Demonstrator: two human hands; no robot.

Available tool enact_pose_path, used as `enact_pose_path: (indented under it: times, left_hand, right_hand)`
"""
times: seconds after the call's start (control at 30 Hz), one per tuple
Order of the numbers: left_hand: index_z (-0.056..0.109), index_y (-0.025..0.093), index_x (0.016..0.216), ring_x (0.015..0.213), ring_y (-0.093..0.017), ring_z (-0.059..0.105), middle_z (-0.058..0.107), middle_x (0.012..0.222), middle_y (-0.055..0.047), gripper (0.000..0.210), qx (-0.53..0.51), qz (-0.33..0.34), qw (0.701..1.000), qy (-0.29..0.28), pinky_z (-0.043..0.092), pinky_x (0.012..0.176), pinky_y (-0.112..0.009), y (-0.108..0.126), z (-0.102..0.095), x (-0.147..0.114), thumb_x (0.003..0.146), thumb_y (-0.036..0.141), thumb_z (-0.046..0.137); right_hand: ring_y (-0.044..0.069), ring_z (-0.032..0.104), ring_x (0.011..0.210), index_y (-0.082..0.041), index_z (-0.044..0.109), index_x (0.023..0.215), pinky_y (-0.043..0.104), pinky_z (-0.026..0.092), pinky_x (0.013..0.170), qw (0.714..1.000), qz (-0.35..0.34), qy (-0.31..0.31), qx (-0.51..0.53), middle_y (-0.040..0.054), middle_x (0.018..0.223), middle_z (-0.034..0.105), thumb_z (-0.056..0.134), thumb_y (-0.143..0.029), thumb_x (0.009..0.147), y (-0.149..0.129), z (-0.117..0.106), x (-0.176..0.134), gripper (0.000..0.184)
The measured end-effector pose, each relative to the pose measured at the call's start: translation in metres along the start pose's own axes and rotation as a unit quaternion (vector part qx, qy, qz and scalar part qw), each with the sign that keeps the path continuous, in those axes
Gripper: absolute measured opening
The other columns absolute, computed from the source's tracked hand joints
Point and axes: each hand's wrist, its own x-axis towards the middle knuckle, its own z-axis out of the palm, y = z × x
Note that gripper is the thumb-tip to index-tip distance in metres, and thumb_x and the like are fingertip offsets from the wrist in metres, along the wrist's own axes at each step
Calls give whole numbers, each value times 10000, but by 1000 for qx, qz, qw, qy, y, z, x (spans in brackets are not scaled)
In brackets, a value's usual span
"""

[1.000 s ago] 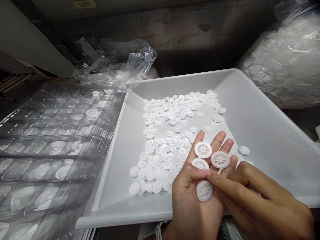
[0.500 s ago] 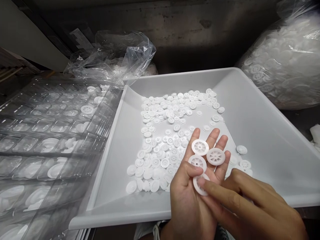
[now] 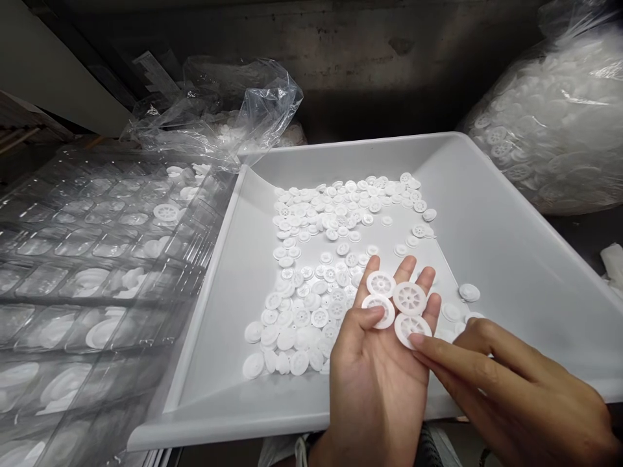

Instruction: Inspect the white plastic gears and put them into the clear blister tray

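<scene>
Leftmost, clear blister trays (image 3: 97, 259) lay in stacked sheets, white wheel parts sitting in several of their pockets, with a crumpled clear bag (image 3: 219, 123) behind them at the far left corner of the white tray (image 3: 511, 259). Inside that tray, loose white wheels (image 3: 321, 253) were scattered from its far edge down toward its near edge, mostly on the left half of the floor. Over the tray's near edge the left hand (image 3: 384, 363) was held palm up, fingers spread flat, thumb resting on one of four white wheels (image 3: 396, 305) that lay on its fingers. Just right of it, the right hand (image 3: 506, 395) reached in with its fingers extended, the index fingertip touching the nearest of those wheels; it gripped nothing. Beyond the tray's right edge stood a large clear bag (image 3: 555, 123) packed with white wheels.
</scene>
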Motion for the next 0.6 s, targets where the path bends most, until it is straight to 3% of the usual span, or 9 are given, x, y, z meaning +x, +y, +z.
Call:
enact_pose_path:
  times: [0.6]
  left_hand:
    - [473,155,1584,1239,-253,762,794,1340,-176,683,-3,-15,1000,16,642,1016,-312,2,4,3,903,188,518]
  right_hand:
    - [51,606,649,-202,663,1263,152,485,614,999,31,24,27,-43,757,565,609,-96,1078,-1,5,-2,220]
